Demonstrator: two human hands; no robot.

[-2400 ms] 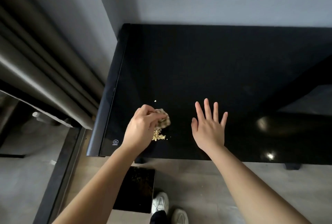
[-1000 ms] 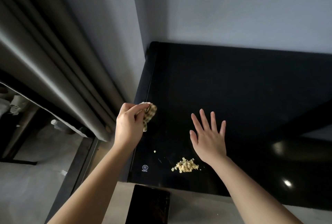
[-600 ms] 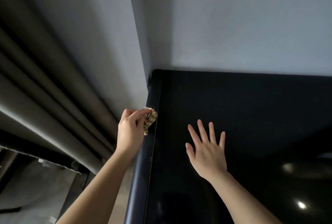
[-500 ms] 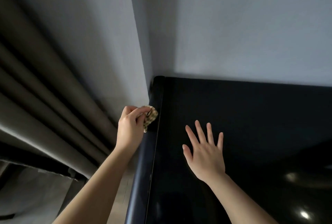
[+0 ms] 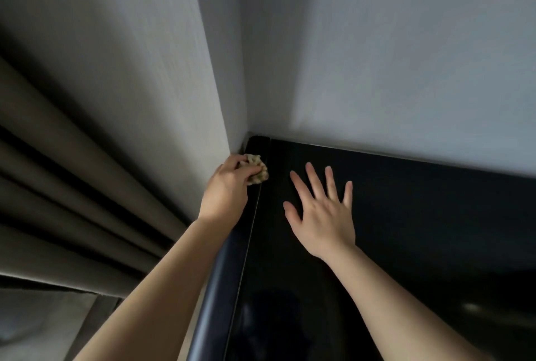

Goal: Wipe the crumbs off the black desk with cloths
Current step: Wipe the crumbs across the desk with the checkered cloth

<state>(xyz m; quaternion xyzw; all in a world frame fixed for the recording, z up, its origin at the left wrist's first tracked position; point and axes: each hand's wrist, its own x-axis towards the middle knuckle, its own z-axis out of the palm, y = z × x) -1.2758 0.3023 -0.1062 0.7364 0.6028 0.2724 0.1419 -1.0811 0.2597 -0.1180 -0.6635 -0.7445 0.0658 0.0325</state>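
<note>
left hand (image 5: 227,186) grips a bunched checked cloth (image 5: 258,170) on the desk (image 5: 406,230) left rim near its back corner. right hand (image 5: 320,210) spread flat on the desk.

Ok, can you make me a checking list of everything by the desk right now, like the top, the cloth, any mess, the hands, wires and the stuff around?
Surface: glossy black desk top, dark with faint reflections; no crumbs seen in this view.
Job's things: small beige checked cloth, bunched up, at the desk's far left corner beside the wall.
Clutter: nothing seen.
Hands: left hand grips the cloth; right hand is flat, fingers spread, over the desk top; touching or not, cannot tell.
Cables: nothing seen.
Surroundings: plain grey wall behind and left of the desk; grey-brown pleated curtain further left.
</note>
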